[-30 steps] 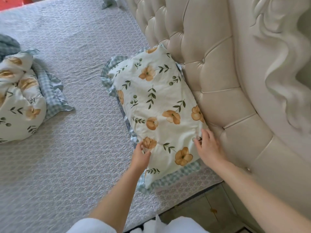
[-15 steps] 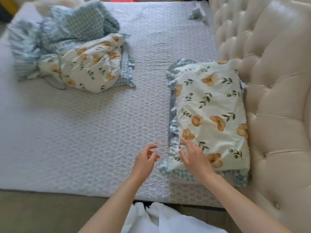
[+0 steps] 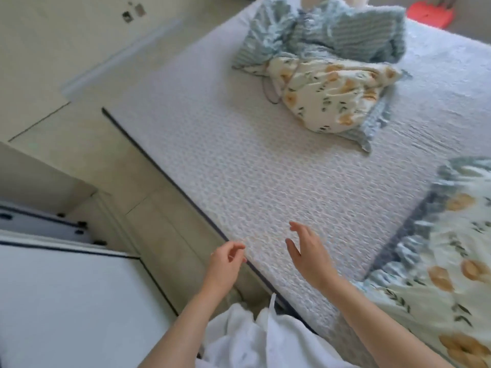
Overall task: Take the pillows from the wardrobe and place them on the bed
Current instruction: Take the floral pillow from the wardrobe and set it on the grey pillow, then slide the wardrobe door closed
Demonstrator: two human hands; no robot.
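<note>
A floral pillow [image 3: 451, 277] with a blue ruffled edge lies flat on the bed [image 3: 265, 181] at the right edge of view. A second floral pillow [image 3: 329, 96] lies crumpled further up the bed, beside a heap of blue checked fabric [image 3: 332, 35]. My left hand [image 3: 225, 264] hovers over the bed's near edge, fingers loosely curled, holding nothing. My right hand [image 3: 308, 256] hovers above the mattress with relaxed fingers, empty, to the left of the near pillow.
A pale tiled floor [image 3: 111, 144] runs along the left of the bed. A white cabinet top [image 3: 66, 301] with dark trim stands at the lower left. White cloth [image 3: 252, 338] hangs below my arms. An orange object [image 3: 430, 14] sits at the top right.
Both hands have come off the near pillow and now hover empty over the bed's edge. The view has swung left, bringing the floor and the white cabinet into sight.
</note>
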